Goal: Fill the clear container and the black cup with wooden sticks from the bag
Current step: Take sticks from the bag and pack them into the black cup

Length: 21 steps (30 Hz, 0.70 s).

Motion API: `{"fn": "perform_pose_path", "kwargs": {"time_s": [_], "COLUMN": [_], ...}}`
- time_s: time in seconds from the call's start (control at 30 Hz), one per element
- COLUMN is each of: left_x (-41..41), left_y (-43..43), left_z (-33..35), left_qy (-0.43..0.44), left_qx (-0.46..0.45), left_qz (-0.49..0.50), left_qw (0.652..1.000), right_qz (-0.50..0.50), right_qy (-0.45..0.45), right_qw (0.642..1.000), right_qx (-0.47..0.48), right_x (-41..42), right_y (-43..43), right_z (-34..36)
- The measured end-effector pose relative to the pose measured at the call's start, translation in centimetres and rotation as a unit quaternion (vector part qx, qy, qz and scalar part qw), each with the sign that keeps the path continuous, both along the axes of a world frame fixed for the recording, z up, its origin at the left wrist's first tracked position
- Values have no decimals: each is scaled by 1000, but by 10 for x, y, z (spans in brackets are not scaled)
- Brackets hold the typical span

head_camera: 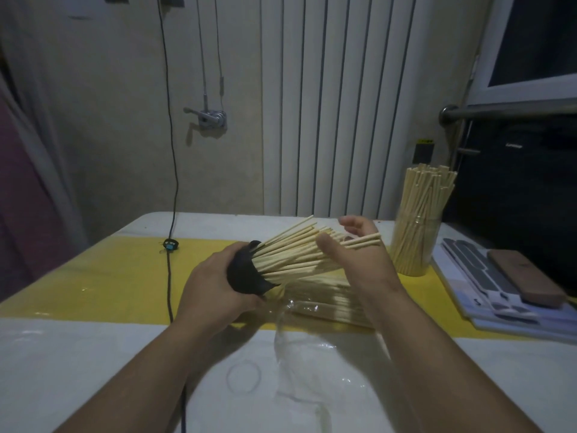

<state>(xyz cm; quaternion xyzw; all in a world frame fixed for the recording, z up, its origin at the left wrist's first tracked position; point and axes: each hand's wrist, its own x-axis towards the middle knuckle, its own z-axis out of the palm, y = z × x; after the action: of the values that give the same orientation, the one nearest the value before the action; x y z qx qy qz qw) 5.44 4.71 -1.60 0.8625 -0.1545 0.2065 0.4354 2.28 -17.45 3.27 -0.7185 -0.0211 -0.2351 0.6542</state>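
My left hand [212, 282] grips the black cup [245, 270], tipped on its side with its mouth toward the right. A thick bundle of wooden sticks [299, 251] fans out of the cup. My right hand [352, 248] is round the outer ends of those sticks, thumb in front and fingers behind them. Below lies the clear plastic bag [312, 310] with more sticks inside. The clear container [415, 242] stands upright at the right, packed with sticks.
A black cable [170, 276] runs across the yellow strip [103, 276] of the table. A rubber band [243, 376] lies on the white cover near me. Flat cards and a brown block [527, 276] sit at the right edge.
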Motion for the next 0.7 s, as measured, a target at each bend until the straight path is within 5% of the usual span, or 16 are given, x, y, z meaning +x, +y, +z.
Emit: {"fn": "perform_pose_path", "kwargs": {"time_s": [0.13,0.33,0.57,0.7], "left_x": [0,2,0,-1], "left_y": [0,1,2,3], "left_z": [0,-2,-1,0], "left_qy": [1,12,19,29], "left_qx": [-2,-17,-31,-40], "left_qz": [-2,1,-3,-6], "left_qw": [1000,1000,999,999], "right_qz": [-52,-10,-1,35], "right_qy": [-51,-59,-61,-57], "right_qw": [990,995,988,993], "right_qx": [118,-79,-141,-95], "right_x": [-9,-6,-7,-9], "right_y": [1,12,11,8], "right_z": [7,-3,-7,-4]}}
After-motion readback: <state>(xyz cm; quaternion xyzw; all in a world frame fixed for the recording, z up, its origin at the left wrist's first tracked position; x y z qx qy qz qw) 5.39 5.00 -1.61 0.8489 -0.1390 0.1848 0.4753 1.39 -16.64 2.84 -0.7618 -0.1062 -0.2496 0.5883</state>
